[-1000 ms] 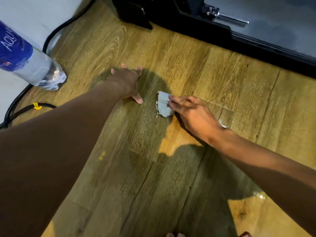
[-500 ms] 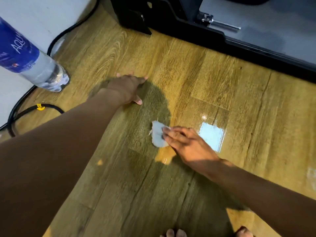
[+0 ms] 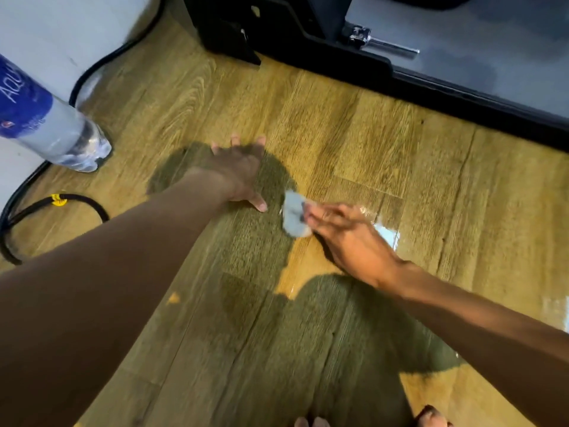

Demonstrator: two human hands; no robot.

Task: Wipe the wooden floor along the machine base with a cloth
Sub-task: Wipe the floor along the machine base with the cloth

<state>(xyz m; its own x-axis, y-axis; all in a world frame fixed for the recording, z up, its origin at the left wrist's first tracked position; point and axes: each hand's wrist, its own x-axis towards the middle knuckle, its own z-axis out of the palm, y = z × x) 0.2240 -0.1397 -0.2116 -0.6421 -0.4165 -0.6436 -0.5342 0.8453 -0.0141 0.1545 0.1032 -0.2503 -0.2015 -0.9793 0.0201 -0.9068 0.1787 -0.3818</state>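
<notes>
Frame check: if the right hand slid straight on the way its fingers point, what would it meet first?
Most likely the left hand, planted flat on the floor just ahead; the cloth under the right hand would reach its thumb side first.

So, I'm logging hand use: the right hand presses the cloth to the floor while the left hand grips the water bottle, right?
Not quite: the head view shows the left hand flat on the floor, apart from the water bottle. The right hand does press the cloth to the floor.
</notes>
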